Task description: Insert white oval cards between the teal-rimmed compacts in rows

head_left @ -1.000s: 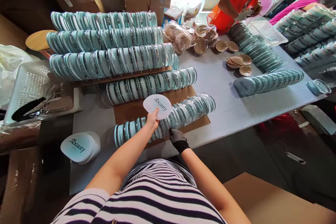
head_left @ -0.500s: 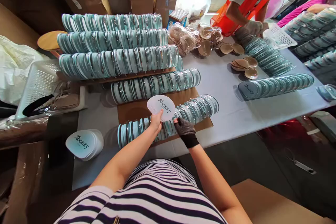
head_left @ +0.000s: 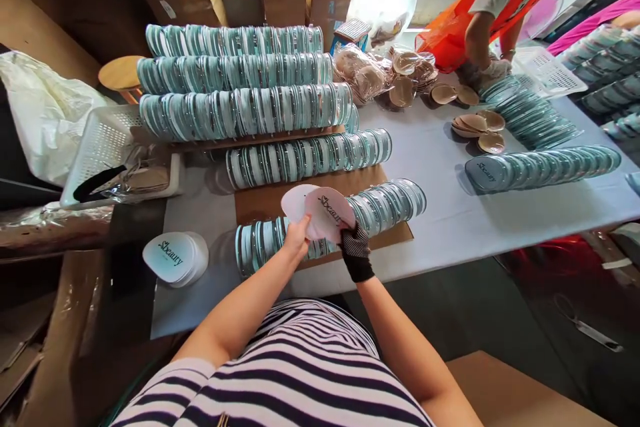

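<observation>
My left hand [head_left: 298,237], bare, is closed on the lower edge of white rounded cards [head_left: 294,201]. In my right hand [head_left: 355,244], which wears a black fingerless glove, a pale printed card [head_left: 323,210] marked "beauty" is pinched at its right edge. It overlaps the left hand's cards and hides part of them. Just below and behind both hands runs a row of clear-wrapped, blue-green rounded pieces [head_left: 387,205] on a cardboard sheet [head_left: 260,205]. A stack of similar printed cards [head_left: 173,259] lies on the table to the left.
Several long wrapped rows [head_left: 245,110] fill the table's back left, beside a white basket [head_left: 97,140]. Brown oval pieces [head_left: 403,90] lie at the back. Another wrapped row [head_left: 545,167] is on the right. Across the table, a person in an orange vest [head_left: 453,30] handles wrapped pieces.
My right hand has drawn one printed card rightward from the cards in my left hand, uncovering a mostly plain white surface. The whole view has shifted slightly.
</observation>
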The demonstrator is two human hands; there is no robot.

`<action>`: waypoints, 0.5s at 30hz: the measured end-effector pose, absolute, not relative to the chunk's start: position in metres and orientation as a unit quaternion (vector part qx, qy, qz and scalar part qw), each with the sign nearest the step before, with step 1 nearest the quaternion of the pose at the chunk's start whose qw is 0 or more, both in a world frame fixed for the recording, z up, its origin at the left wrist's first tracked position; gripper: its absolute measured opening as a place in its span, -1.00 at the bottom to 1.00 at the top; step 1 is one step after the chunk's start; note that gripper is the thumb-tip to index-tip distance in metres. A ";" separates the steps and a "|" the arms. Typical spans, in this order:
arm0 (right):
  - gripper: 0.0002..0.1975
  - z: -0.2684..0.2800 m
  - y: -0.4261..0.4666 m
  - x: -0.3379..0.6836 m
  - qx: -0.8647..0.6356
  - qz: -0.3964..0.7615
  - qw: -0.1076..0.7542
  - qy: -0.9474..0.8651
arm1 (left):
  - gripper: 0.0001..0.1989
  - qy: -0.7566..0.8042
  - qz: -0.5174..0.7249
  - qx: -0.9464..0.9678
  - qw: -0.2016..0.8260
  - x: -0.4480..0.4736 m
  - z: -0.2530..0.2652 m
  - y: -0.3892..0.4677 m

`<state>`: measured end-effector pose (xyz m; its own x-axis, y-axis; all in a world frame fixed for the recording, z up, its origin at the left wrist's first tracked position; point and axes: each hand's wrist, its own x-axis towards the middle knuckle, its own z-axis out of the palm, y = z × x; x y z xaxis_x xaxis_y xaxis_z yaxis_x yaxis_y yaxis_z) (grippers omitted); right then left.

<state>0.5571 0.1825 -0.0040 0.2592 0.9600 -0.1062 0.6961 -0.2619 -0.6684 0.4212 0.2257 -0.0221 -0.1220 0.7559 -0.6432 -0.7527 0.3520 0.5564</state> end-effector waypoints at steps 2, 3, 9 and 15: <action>-0.55 -0.006 0.152 0.576 -0.760 0.207 0.237 -0.568 | -0.67 0.495 0.586 -0.020 0.641 0.409 -0.022 0.235; -0.57 -0.007 0.133 0.585 -0.752 0.191 0.209 -0.596 | -0.64 0.500 0.590 -0.024 0.634 0.403 -0.024 0.240; -0.61 -0.010 0.059 0.582 -0.674 0.226 0.045 -0.702 | -0.63 0.502 0.573 -0.031 0.647 0.385 -0.040 0.248; -0.62 -0.031 0.108 0.539 -0.690 0.201 -0.033 -0.694 | -0.59 0.487 0.573 -0.042 0.658 0.382 -0.042 0.249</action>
